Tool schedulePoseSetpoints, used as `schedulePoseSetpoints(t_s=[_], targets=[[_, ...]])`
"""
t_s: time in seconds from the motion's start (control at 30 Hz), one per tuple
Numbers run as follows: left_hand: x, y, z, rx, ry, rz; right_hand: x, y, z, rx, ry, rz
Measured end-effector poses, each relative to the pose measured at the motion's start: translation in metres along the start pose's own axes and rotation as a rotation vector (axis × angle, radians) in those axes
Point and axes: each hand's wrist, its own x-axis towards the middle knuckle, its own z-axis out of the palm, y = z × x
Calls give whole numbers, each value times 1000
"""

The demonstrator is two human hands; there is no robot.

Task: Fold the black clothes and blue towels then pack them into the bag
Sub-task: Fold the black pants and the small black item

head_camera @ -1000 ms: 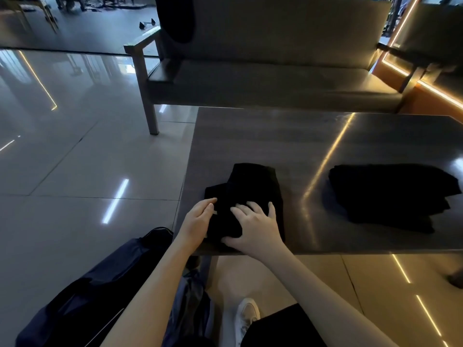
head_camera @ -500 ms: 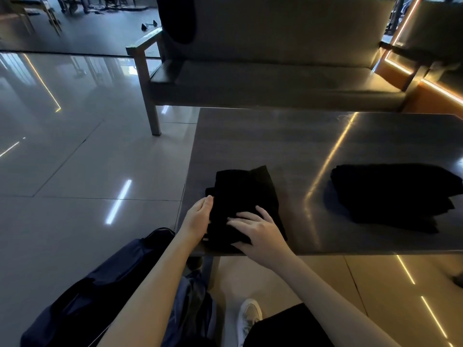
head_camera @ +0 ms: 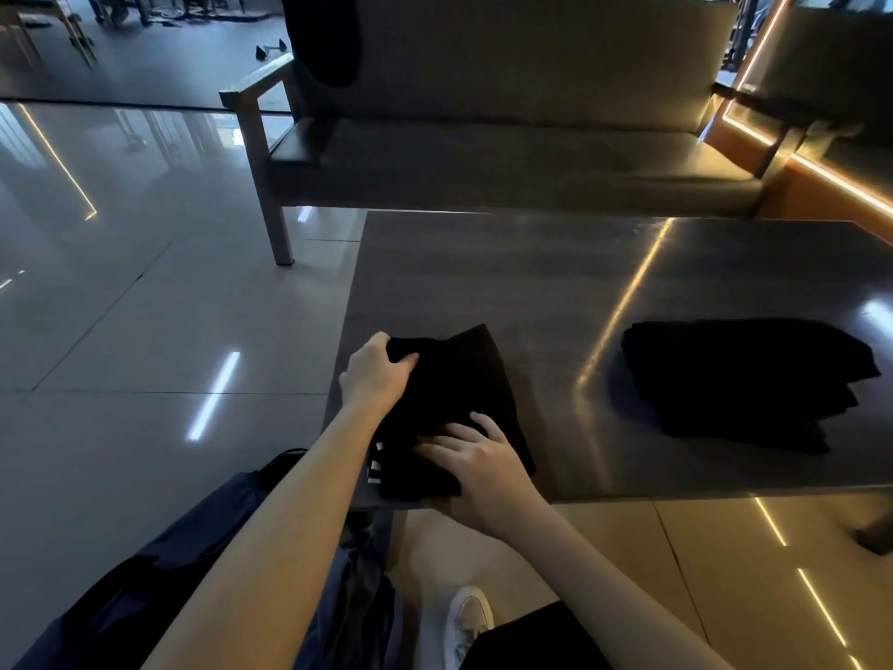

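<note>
A folded black garment lies at the near left corner of the dark table. My left hand grips its far left corner, fingers curled over the fabric. My right hand lies flat on the garment's near part, fingers spread and pressing down. White marks show at the garment's near left edge. A second pile of black clothes rests on the right side of the table. A dark blue bag sits on the floor at lower left, partly hidden by my left arm.
A grey bench sofa stands behind the table, with a dark item hanging on its backrest. Glossy tiled floor spreads to the left. My white shoe is under the table's near edge.
My left hand moved from the garment's near left side up to its far left corner and closed on it. My right hand shifted nearer the table's front edge.
</note>
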Motion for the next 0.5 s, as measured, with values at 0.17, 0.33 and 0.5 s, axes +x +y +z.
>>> schedulePoseSetpoints(t_s=[0.17,0.33,0.5], targets=[[-17,-19,14,263,104,148,-2,-1,-3,94,-36,14],[-13,-28,16,331,-125,364,-2,0,-11,284,-33,117],[-23,-41,23,384,-144,297,-3,8,-12,313,-16,183]])
